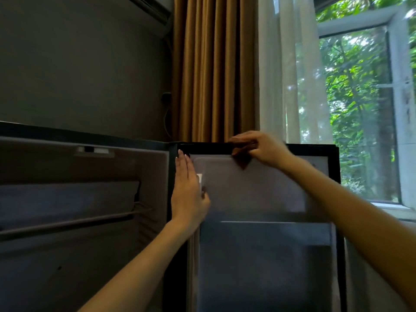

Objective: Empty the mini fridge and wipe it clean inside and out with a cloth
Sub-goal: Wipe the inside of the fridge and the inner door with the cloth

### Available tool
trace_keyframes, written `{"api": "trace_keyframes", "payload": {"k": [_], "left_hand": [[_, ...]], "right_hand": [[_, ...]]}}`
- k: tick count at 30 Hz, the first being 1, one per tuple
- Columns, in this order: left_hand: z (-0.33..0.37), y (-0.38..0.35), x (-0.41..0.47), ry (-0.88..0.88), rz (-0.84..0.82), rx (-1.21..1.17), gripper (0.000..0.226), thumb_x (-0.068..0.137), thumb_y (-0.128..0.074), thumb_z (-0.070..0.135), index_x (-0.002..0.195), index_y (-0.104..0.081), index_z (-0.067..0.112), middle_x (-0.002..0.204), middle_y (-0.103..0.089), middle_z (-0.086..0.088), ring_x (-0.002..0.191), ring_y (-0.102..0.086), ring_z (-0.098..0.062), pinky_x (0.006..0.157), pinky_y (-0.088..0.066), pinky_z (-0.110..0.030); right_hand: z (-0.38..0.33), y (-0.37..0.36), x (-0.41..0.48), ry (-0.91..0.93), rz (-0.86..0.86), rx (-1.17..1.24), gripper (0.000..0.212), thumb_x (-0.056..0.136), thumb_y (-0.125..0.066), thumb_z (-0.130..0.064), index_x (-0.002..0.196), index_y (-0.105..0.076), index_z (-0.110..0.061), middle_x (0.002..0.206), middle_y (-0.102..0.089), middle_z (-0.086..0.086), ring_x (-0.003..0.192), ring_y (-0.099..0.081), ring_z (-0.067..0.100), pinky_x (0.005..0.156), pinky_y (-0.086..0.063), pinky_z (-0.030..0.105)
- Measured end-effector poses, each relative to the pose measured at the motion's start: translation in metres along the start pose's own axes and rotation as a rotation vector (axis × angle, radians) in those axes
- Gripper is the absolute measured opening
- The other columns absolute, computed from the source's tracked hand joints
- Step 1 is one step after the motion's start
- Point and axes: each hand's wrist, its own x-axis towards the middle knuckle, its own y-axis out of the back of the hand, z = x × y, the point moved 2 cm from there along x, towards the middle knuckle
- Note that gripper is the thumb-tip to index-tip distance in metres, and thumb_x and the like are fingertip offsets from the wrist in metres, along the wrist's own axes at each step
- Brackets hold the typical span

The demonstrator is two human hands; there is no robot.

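Mini fridge [67, 255] stood open, interior apparently emptied. Right hand [263, 147] pinched the brown cloth [242, 158] against the door [258, 188] at its top edge. Left hand [188, 192], fingers straight, braced the hinge-side edge. Recommended: brace firmly and wipe the top edge corner to corner.

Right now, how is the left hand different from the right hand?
The left hand lies flat, fingers straight, holding nothing; the right hand curls its fingers round a brown cloth. The left hand sits lower, by the hinge side of the fridge door; the right hand is up at the door's top edge. Both are on the inside of the open door.
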Motion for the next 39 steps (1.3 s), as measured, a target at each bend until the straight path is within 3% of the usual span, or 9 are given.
{"api": "trace_keyframes", "payload": {"k": [3, 6, 9, 13, 16, 22, 29, 34, 39], "left_hand": [[0.004, 0.001, -0.002, -0.004, -0.011, -0.035, 0.088, 0.093, -0.055, 0.011, 0.147, 0.015, 0.005, 0.157, 0.025, -0.006, 0.145, 0.021, -0.017, 0.12, -0.018, -0.036], [0.004, 0.001, -0.002, 0.008, -0.016, -0.036, 0.088, 0.094, -0.053, 0.01, 0.145, 0.017, 0.004, 0.154, 0.03, -0.005, 0.145, 0.021, -0.019, 0.121, -0.013, -0.037], [0.002, -0.001, -0.001, 0.011, -0.014, -0.072, 0.089, 0.093, -0.053, 0.009, 0.144, 0.02, 0.006, 0.149, 0.035, -0.002, 0.145, 0.022, -0.018, 0.12, -0.018, -0.037], [0.0, -0.002, 0.0, 0.019, 0.002, -0.091, 0.095, 0.089, -0.058, 0.008, 0.146, 0.017, 0.004, 0.15, 0.033, -0.005, 0.145, 0.019, -0.02, 0.119, -0.022, -0.039], [-0.001, -0.001, 0.0, 0.022, 0.019, -0.111, 0.099, 0.085, -0.064, 0.007, 0.149, 0.012, 0.003, 0.158, 0.018, -0.011, 0.148, 0.007, -0.024, 0.119, -0.022, -0.042], [-0.005, 0.003, 0.0, 0.084, -0.037, -0.114, 0.096, 0.091, -0.06, 0.014, 0.149, 0.016, 0.005, 0.151, 0.035, 0.001, 0.148, -0.013, -0.027, 0.107, -0.042, -0.041], [-0.004, 0.003, -0.003, 0.078, -0.038, -0.154, 0.093, 0.092, -0.058, 0.013, 0.15, 0.014, 0.004, 0.156, 0.03, -0.001, 0.149, 0.001, -0.022, 0.112, -0.035, -0.039], [-0.007, 0.0, -0.002, 0.064, -0.017, -0.158, 0.094, 0.092, -0.058, 0.013, 0.15, 0.017, 0.008, 0.147, 0.037, 0.007, 0.149, -0.003, -0.023, 0.108, -0.041, -0.04], [-0.01, 0.001, 0.001, 0.062, -0.031, -0.127, 0.095, 0.092, -0.059, 0.015, 0.149, 0.017, 0.007, 0.148, 0.038, 0.005, 0.148, -0.012, -0.026, 0.107, -0.041, -0.04]], "right_hand": [[0.026, 0.033, -0.023, -0.07, 0.026, 0.03, 0.042, 0.077, -0.066, -0.02, 0.112, -0.063, -0.042, 0.112, -0.066, -0.008, 0.109, -0.062, 0.019, 0.099, -0.047, 0.04], [0.022, 0.03, -0.018, -0.108, -0.021, -0.024, 0.042, 0.084, -0.065, -0.008, 0.122, -0.065, -0.027, 0.116, -0.066, 0.0, 0.112, -0.061, 0.023, 0.098, -0.045, 0.035], [-0.01, 0.003, -0.004, -0.075, -0.096, -0.134, 0.048, 0.089, -0.063, -0.033, 0.135, -0.053, -0.024, 0.132, -0.057, 0.003, 0.12, -0.054, 0.022, 0.103, -0.043, 0.039], [-0.082, -0.052, 0.027, 0.001, -0.068, -0.098, 0.059, 0.087, -0.053, -0.063, 0.132, -0.053, -0.026, 0.128, -0.056, 0.0, 0.113, -0.055, 0.018, 0.094, -0.048, 0.036], [-0.112, -0.074, 0.043, 0.06, -0.016, -0.12, 0.04, 0.093, -0.054, -0.049, 0.127, -0.058, -0.029, 0.12, -0.061, -0.002, 0.107, -0.058, 0.016, 0.088, -0.05, 0.034], [-0.046, -0.03, 0.02, 0.035, -0.047, -0.066, 0.041, 0.09, -0.064, -0.036, 0.13, -0.056, -0.034, 0.124, -0.063, -0.007, 0.112, -0.058, 0.011, 0.095, -0.051, 0.04], [0.003, 0.026, -0.017, -0.058, 0.009, 0.02, 0.034, 0.084, -0.072, -0.033, 0.116, -0.065, -0.038, 0.104, -0.067, -0.014, 0.102, -0.064, 0.011, 0.092, -0.051, 0.037], [-0.036, -0.017, 0.01, -0.01, -0.014, -0.03, 0.041, 0.089, -0.065, -0.019, 0.127, -0.06, -0.031, 0.126, -0.063, -0.005, 0.114, -0.057, 0.012, 0.099, -0.048, 0.037], [-0.052, -0.033, 0.022, 0.083, -0.056, -0.119, 0.043, 0.094, -0.059, -0.018, 0.134, -0.054, -0.031, 0.13, -0.06, -0.005, 0.118, -0.055, 0.017, 0.097, -0.049, 0.041]]}}
